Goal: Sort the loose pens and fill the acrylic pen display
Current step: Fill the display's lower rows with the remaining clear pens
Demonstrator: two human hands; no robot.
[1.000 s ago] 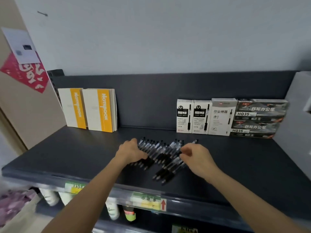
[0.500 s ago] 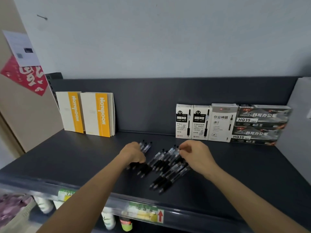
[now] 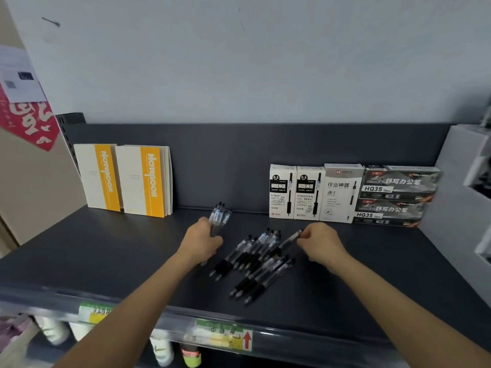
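Several loose clear pens with black grips (image 3: 255, 258) lie in a fanned pile on the dark shelf (image 3: 106, 261). My left hand (image 3: 200, 241) grips a small bunch of pens (image 3: 219, 215) whose tops stick up past the fingers, left of the pile. My right hand (image 3: 320, 244) pinches the top end of one pen (image 3: 289, 239) at the pile's right edge; that pen slants down into the pile. No acrylic pen display is in view.
Two yellow-striped notebooks (image 3: 143, 180) lean on the shelf's back panel at the left. Boxed pens (image 3: 342, 193) stand in a row at the back right. A white unit (image 3: 462, 197) borders the right side. Price tags (image 3: 223, 333) line the front rail.
My left hand has gathered a bunch of pens and lifted them clear of the pile. My right hand has shifted to the pile's right edge and pinched one pen's end.
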